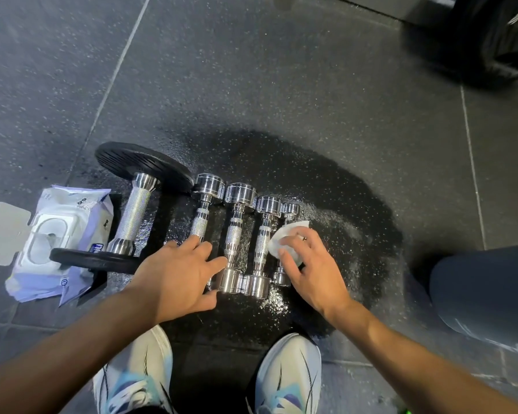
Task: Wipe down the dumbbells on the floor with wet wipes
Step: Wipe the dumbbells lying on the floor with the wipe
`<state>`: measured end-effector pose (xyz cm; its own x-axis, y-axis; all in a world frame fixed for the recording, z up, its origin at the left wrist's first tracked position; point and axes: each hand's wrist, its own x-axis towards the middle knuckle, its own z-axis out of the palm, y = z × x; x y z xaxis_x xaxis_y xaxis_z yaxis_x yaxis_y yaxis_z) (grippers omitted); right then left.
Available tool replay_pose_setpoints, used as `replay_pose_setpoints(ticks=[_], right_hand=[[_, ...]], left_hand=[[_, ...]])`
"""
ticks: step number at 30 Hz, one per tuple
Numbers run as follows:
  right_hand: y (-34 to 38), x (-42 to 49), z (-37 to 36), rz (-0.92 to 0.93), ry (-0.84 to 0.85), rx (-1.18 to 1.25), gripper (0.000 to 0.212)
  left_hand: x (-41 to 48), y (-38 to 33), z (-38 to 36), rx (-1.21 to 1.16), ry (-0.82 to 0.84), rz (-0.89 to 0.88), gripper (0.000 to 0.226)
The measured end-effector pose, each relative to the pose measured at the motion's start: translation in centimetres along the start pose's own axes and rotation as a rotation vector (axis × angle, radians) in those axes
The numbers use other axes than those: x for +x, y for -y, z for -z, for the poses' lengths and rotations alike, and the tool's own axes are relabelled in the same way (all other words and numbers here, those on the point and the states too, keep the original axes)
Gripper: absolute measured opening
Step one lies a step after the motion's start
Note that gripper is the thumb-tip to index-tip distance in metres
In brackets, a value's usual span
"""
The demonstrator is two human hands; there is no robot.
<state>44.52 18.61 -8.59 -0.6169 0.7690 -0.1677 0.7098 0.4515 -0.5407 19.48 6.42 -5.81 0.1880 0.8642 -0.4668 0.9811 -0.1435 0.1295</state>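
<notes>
Gripping white wet wipe (284, 238) w/ right hand (310, 271), thumb & fingers curling round it, pressing it onto handle of smallest dumbbell (290, 210) at right end of row. Resting left hand (177, 273) w/ fingers straight & spread, holding nothing, fingertips touching handles of 2 chrome dumbbells (233, 234) further left. Working over 4 chrome ones lying side by side, heads nearly touching, on wet, glistening patch of dark rubber floor (311, 100). Showing bigger plate dumbbell (133, 216) just left of row, its near plate overlapping wipes pack (57, 243) at far left, pack lid flipped open. Squatting w/ both shoes (287, 372) just below row.
</notes>
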Motion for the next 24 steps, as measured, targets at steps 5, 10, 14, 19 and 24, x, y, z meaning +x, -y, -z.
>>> replay_pose_setpoints(ticks=[5,10,14,19,24], right_hand=[[0.5,1.2,0.6,-0.162,-0.168,0.065,0.018],[1.2,2.9,0.8,-0.256,0.202,-0.419,0.031],[1.5,4.4,-0.1,-0.202,0.304,-0.622,0.048],[0.8,5.8,-0.4,-0.378,0.372,-0.363,0.038],[0.9,5.2,-0.2,-0.591,0.137,0.072,0.024]], left_hand=[[0.1,0.0,0.0,-0.004,-0.002,0.000,0.059],[0.1,-0.1,0.1,0.002,0.001,0.003,0.059],[0.1,0.0,-0.1,0.001,0.000,0.007,0.059],[0.2,-0.1,0.0,0.008,0.024,0.006,0.059],[0.1,-0.2,0.1,0.017,0.024,-0.004,0.059]])
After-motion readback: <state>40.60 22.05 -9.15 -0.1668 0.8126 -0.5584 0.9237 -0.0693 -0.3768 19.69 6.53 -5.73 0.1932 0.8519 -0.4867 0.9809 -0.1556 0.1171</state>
